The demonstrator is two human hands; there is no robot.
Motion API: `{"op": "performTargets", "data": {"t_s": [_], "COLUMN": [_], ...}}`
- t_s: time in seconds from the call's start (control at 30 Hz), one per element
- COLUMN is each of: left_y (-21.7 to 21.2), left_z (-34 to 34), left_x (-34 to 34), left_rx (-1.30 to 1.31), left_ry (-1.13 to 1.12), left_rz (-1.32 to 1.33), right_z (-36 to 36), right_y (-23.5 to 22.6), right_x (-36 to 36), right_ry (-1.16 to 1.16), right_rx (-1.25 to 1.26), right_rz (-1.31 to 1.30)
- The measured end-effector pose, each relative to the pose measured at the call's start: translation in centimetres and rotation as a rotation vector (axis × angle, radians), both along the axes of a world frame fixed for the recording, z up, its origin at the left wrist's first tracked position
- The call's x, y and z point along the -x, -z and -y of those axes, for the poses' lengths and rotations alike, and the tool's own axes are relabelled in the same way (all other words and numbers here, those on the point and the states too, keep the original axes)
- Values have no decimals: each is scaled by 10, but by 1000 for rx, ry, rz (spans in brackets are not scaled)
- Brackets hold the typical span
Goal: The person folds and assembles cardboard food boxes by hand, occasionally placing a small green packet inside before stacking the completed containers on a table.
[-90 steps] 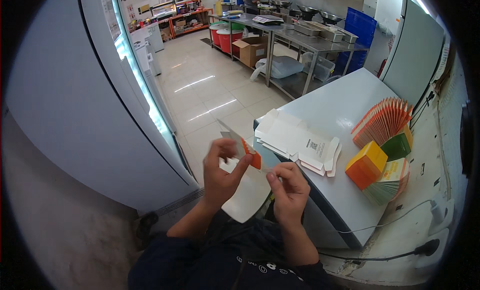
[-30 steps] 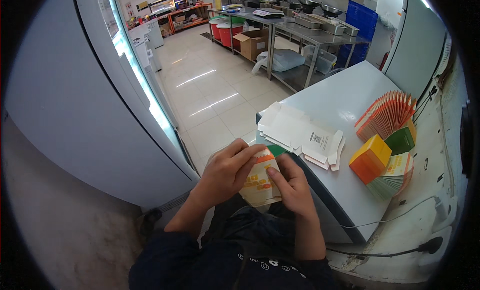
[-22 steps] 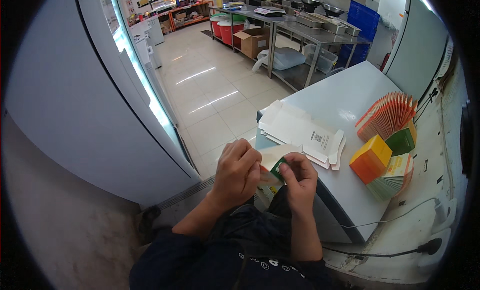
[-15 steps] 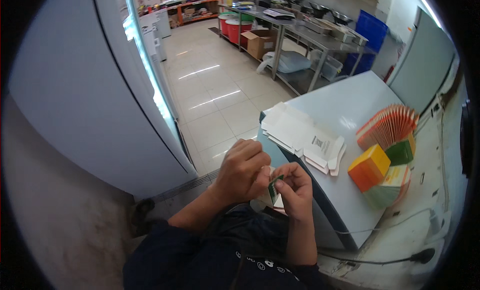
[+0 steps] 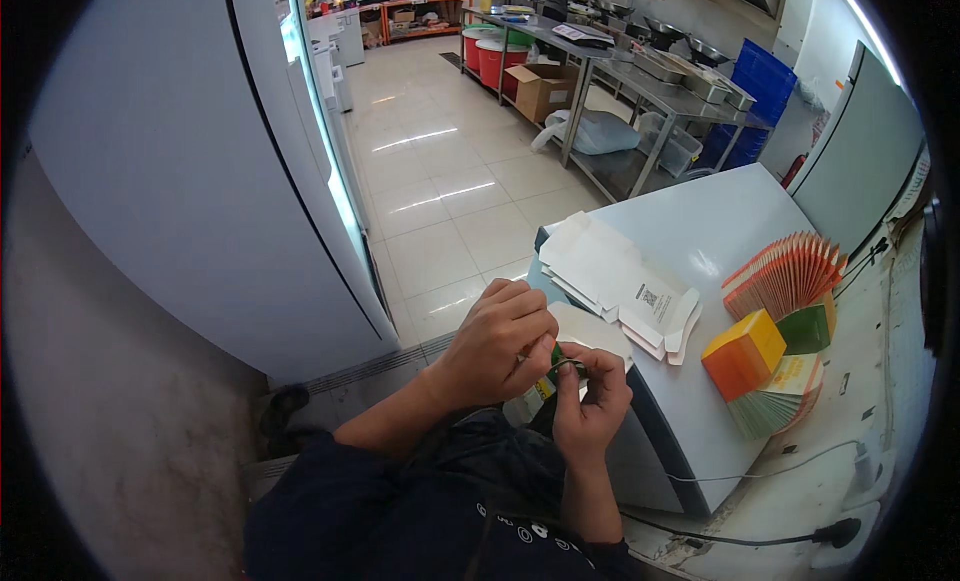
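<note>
I see a pale grey worktop running away from me on my right. On it lie a stack of flat white carton blanks near its front corner, and further right an orange folded box beside a green one. A fanned row of orange flat cartons and a fanned pile of printed ones sit just beside those boxes.

**Item count, head view**

Two hands: left hand and right hand, sharing one small folded carton. On the worktop, beyond the grip: one pile of flat white carton blanks; one assembled orange box; one assembled green box; two fanned stacks of flat cartons, orange and greenish.
</note>
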State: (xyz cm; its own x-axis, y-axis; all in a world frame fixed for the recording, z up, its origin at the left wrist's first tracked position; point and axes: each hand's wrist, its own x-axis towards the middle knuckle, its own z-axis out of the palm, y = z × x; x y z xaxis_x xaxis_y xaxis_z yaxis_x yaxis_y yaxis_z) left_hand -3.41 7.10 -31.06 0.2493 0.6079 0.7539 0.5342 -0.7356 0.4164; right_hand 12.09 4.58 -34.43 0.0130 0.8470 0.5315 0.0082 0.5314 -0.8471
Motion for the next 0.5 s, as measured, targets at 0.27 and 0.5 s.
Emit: {"op": "performTargets", "data": {"t_s": [0.27,0.5], "left_y": [4,7], "left_z": [4,3], "left_x": [5,2], "left_rx": [13,-57], "left_ry": [109,240], "left_rz": [75,39], "right_z": [-6,-17], "right_y": [0,3], "right_x": [-10,-19], "right_ry": [-230,-871], "right_rx": [88,646], "right_rz": [20,-592]}}
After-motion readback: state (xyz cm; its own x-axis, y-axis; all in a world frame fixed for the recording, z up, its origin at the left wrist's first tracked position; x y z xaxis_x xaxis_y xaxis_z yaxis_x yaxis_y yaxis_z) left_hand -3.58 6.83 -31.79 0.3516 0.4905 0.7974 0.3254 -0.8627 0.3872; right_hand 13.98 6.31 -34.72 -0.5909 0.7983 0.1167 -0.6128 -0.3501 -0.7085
